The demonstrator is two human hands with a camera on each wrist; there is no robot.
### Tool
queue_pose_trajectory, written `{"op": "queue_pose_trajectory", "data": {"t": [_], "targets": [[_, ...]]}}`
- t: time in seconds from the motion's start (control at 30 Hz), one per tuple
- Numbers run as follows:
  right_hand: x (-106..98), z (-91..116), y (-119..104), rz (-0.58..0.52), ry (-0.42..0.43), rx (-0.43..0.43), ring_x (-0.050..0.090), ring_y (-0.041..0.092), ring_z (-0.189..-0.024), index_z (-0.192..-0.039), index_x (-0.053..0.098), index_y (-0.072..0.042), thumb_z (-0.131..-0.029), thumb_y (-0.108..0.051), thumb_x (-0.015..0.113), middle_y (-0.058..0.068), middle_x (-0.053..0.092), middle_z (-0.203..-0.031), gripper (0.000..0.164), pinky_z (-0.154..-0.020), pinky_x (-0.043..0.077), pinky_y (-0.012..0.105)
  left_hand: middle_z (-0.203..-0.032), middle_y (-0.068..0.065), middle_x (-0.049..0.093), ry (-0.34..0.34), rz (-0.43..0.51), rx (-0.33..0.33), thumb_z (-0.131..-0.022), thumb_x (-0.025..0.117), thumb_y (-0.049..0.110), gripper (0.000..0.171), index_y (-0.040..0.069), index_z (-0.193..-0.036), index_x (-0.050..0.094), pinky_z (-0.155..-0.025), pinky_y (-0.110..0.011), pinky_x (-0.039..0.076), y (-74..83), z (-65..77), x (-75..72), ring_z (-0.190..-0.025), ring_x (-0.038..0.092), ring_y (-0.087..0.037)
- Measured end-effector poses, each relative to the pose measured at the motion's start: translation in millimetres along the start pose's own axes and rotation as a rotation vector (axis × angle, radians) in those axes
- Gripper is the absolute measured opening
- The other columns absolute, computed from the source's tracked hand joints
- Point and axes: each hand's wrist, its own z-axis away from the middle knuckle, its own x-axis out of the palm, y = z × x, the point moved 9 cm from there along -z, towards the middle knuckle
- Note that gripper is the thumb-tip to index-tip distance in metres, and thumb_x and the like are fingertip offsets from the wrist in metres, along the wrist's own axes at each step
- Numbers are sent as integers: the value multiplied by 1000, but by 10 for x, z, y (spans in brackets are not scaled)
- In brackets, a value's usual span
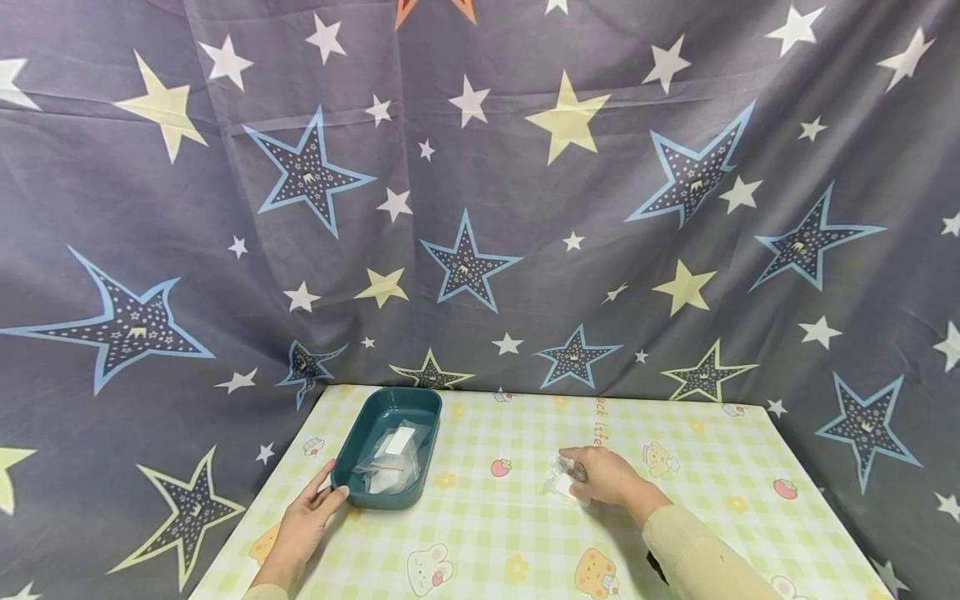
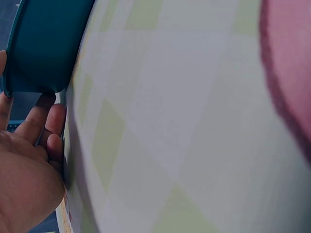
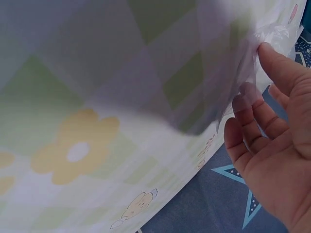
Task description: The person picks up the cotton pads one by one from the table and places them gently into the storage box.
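A dark green rectangular box stands at the left of the table. My left hand grips its near left corner, thumb at the rim and fingers along the outside; in the left wrist view, fingertips touch the box wall. Inside the box lie clear plastic bags with white pieces, their exact number hard to tell. Right of the table's middle, my right hand pinches another small clear plastic bag with something white in it. The right wrist view shows the crinkled bag between thumb and fingers, its contents unclear.
A green-and-white checked cloth with cartoon prints covers the table. Behind it and at both sides hangs a grey curtain with stars. The box stands close to the table's left edge.
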Motion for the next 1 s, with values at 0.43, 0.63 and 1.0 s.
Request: {"op": "queue_pose_trajectory", "data": {"t": [0.43,0.63,1.0], "targets": [[-25,34,-8,-60,2,-19,41,4,-61,-150,61,-5,-87,-7,83,-4,58,-76,67,-66,44,28,-170,-33,31,1,7,0,-104,69,47,81,30,-171,28,-129,-57,34,-32,-27,-9,-161,28,-46],[-14,35,34,-119,-10,33,42,7,-60,-155,58,-12,-90,-7,84,3,69,-94,71,-65,45,28,-169,-33,32,5,14,1,-103,70,48,82,29,-171,30,-130,-57,33,-37,-34,-14,-161,29,-46],[-6,44,81,-240,20,97,74,38,-116,-128,79,-10,-88,-5,85,15,79,-124,41,-101,60,57,-170,-33,31,7,5,0,-102,70,48,82,29,-171,29,-129,-57,34,-48,-51,-13,-161,29,-46]]}}
